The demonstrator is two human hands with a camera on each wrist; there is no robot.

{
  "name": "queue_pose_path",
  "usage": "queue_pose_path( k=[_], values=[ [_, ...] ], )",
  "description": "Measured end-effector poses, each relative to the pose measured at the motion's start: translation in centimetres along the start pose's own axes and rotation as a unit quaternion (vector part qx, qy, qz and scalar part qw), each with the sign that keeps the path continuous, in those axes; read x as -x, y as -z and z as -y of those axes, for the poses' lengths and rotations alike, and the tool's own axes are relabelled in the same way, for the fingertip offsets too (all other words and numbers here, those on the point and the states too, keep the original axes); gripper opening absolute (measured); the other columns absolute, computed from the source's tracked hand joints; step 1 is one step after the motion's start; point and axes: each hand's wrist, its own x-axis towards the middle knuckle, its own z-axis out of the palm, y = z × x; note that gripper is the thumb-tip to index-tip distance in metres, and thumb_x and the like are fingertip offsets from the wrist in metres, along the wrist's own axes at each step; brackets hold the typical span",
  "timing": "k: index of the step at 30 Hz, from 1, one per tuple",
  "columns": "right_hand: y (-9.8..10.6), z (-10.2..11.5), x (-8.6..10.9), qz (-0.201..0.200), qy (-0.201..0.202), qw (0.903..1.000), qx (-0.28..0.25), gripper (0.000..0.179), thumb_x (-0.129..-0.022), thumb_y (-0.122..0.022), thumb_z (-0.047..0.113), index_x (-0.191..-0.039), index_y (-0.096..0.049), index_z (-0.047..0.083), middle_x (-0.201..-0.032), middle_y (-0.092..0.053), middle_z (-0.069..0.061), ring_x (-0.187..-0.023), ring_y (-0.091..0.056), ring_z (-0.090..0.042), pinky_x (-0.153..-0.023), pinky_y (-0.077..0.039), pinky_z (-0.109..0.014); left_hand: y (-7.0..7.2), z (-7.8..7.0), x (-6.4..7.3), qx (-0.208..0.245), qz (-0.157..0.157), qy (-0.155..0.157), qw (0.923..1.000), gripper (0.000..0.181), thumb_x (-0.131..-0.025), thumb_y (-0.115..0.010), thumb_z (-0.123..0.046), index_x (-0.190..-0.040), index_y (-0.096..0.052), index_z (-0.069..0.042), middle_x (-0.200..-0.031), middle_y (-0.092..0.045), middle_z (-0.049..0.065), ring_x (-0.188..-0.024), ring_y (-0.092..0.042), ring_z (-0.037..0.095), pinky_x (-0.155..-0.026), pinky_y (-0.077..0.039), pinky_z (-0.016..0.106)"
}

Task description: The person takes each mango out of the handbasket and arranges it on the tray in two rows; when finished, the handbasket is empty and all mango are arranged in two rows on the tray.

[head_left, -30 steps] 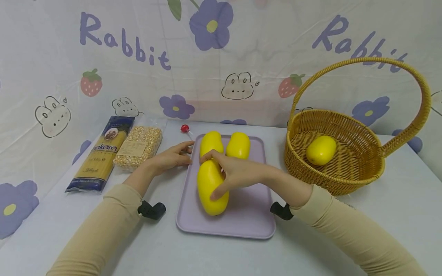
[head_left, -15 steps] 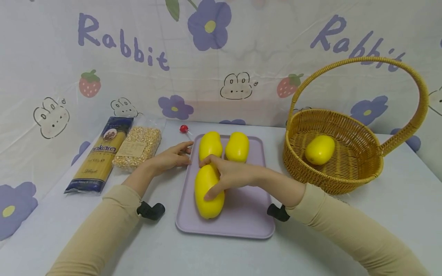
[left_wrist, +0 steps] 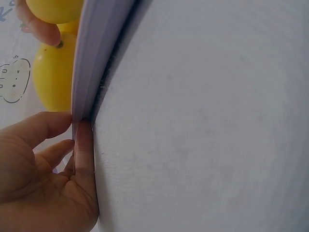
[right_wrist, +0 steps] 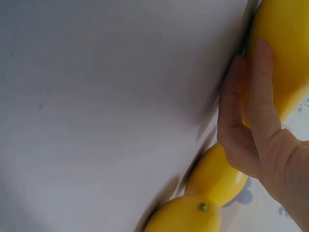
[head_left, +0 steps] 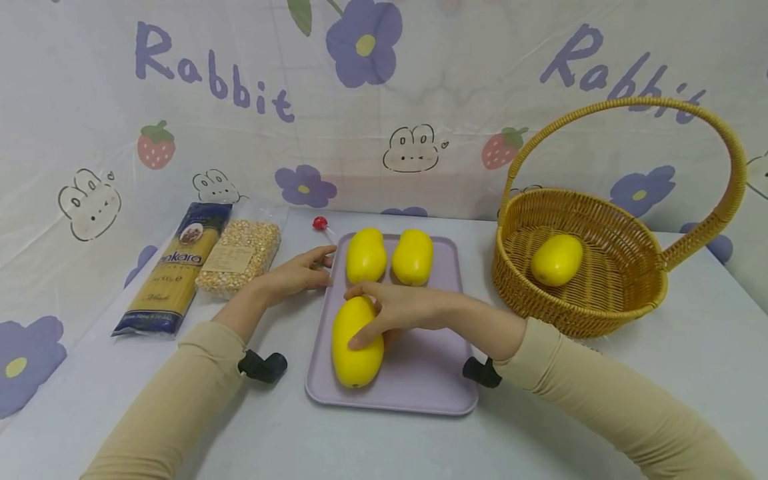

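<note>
On the light purple tray, my right hand holds a yellow mango at the near left, its thumb across the top. In the right wrist view, fingers lie along the side of this mango. Two more mangoes, a left one and a right one, lie side by side at the tray's far end. My left hand rests at the tray's left edge; in the left wrist view its fingertips touch the rim from outside, without curling round it.
A wicker basket with a tall handle stands at the right, holding one mango. At the left lie a pasta packet and a bag of corn kernels. A red lollipop lies behind the tray.
My right hand has moved the mango left and towards me on the tray, away from the two at the far end. The left hand has stayed at the tray's edge.
</note>
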Motion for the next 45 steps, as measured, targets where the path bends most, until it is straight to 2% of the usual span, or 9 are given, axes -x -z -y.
queue_pose_path(
  k=[11, 16, 24, 33, 36, 40, 43, 45],
  values=[
    [0.1, 0.2, 0.5, 0.01, -0.009, 0.9996, -0.024, 0.083, -0.086, -0.074, 0.032, -0.154, -0.028, 0.025, -0.159, -0.027, -0.009, -0.119, -0.054, -0.022, -0.099, -0.054, -0.038, 0.0, -0.2, 0.1, -0.007, -0.002, 0.0, 1.0, 0.075, -0.093, -0.052, -0.012, -0.159, -0.016, -0.011, -0.151, -0.029, 0.018, -0.13, -0.037, 0.029, -0.115, -0.032, 0.044],
    [-0.1, 0.2, 0.7, 0.008, -0.006, 0.9998, -0.015, 0.081, -0.087, -0.073, 0.034, -0.154, -0.028, 0.025, -0.161, -0.024, -0.007, -0.121, -0.052, -0.023, -0.099, -0.054, -0.039, -0.1, -0.1, 0.0, -0.008, -0.002, 0.0, 1.0, 0.075, -0.093, -0.053, -0.013, -0.158, -0.016, -0.011, -0.15, -0.029, 0.017, -0.129, -0.035, 0.029, -0.113, -0.031, 0.042],
    [-0.2, 0.4, 0.9, -0.003, -0.004, 1.0, 0.008, 0.08, -0.088, -0.072, 0.037, -0.154, -0.029, 0.027, -0.161, -0.026, -0.006, -0.121, -0.053, -0.022, -0.096, -0.055, -0.037, -0.1, 0.0, -0.1, -0.007, -0.002, 0.0, 1.0, 0.075, -0.093, -0.053, -0.012, -0.159, -0.016, -0.011, -0.151, -0.029, 0.018, -0.132, -0.035, 0.03, -0.119, -0.029, 0.049],
    [0.0, 0.5, 1.4, 0.0, -0.001, 1.0, -0.002, 0.077, -0.09, -0.07, 0.037, -0.154, -0.029, 0.028, -0.164, -0.019, -0.006, -0.12, -0.055, -0.024, -0.091, -0.057, -0.037, -0.1, -0.1, -0.1, -0.016, -0.008, -0.004, 0.9998, 0.075, -0.093, -0.053, -0.012, -0.158, -0.017, -0.01, -0.148, -0.03, 0.017, -0.128, -0.037, 0.028, -0.112, -0.033, 0.041],
    [0.0, 0.6, 1.6, 0.004, -0.001, 0.9999, -0.009, 0.076, -0.09, -0.069, 0.036, -0.154, -0.029, 0.027, -0.163, -0.022, -0.008, -0.115, -0.059, -0.023, -0.091, -0.057, -0.037, 0.0, 0.0, -0.2, -0.016, -0.009, -0.002, 0.9998, 0.075, -0.092, -0.054, -0.012, -0.158, -0.017, -0.01, -0.148, -0.031, 0.017, -0.127, -0.037, 0.027, -0.11, -0.034, 0.039],
    [0.2, 0.6, 2.0, 0.005, 0.0, 0.9999, -0.013, 0.074, -0.092, -0.068, 0.034, -0.154, -0.029, 0.026, -0.155, -0.035, -0.015, -0.109, -0.063, -0.023, -0.091, -0.057, -0.038, 0.0, 0.1, -0.3, -0.014, -0.008, -0.001, 0.9999, 0.076, -0.092, -0.054, -0.013, -0.158, -0.017, -0.011, -0.149, -0.031, 0.017, -0.127, -0.037, 0.027, -0.107, -0.034, 0.037],
    [0.4, 0.7, 2.4, -0.002, 0.004, 1.0, -0.001, 0.072, -0.092, -0.067, 0.034, -0.154, -0.03, 0.024, -0.143, -0.046, -0.017, -0.109, -0.064, -0.024, -0.092, -0.057, -0.037, 0.0, 0.2, -0.3, -0.011, -0.007, -0.003, 0.9999, 0.076, -0.092, -0.054, -0.013, -0.158, -0.018, -0.011, -0.149, -0.031, 0.017, -0.127, -0.037, 0.027, -0.106, -0.034, 0.036],
    [0.7, 0.9, 2.8, -0.013, 0.006, 0.9998, 0.014, 0.07, -0.093, -0.066, 0.035, -0.153, -0.032, 0.023, -0.139, -0.048, -0.018, -0.109, -0.064, -0.025, -0.09, -0.057, -0.036, 0.0, 0.2, -0.3, -0.008, -0.007, -0.004, 0.9999, 0.076, -0.092, -0.054, -0.012, -0.158, -0.018, -0.01, -0.149, -0.031, 0.017, -0.127, -0.037, 0.026, -0.107, -0.034, 0.036]
  ],
)
